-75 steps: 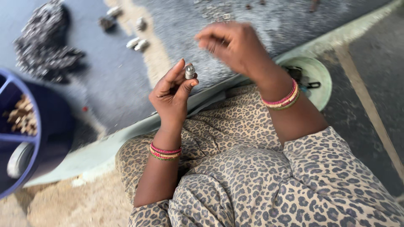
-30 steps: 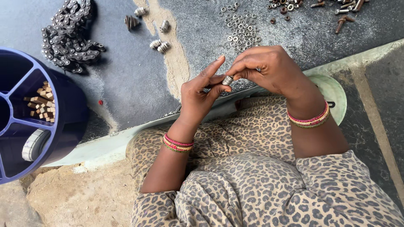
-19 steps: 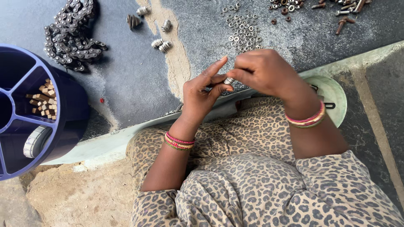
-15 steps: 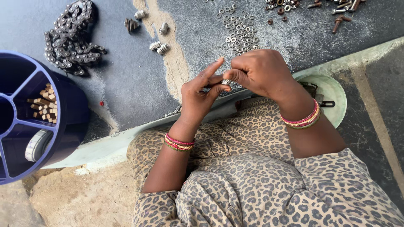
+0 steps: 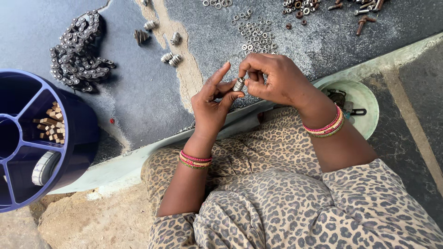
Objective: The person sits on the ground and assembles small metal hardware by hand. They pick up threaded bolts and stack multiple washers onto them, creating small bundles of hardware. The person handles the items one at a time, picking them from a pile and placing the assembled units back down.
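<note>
A short stack of metal washers point(image 5: 239, 84) is pinched between the fingertips of my left hand point(image 5: 211, 103), and my right hand point(image 5: 272, 78) touches it from the right with thumb and forefinger. Both hands hover over my lap in leopard-print cloth, just above the edge of the dark mat point(image 5: 138, 106). Loose washers point(image 5: 254, 34) lie scattered on the mat a little beyond my hands. Small finished washer stacks point(image 5: 170, 57) lie to the upper left of them.
A coiled roller chain point(image 5: 78, 53) lies on the mat at upper left. A blue divided tub point(image 5: 32, 138) with small wooden pieces stands at the left edge. Bolts and nuts point(image 5: 323, 7) lie along the top. A pale green dish point(image 5: 360, 103) sits by my right forearm.
My right hand came down from above and closed on the washer stack held by my left hand. Since then both hands have stayed together, shifting only slightly.
</note>
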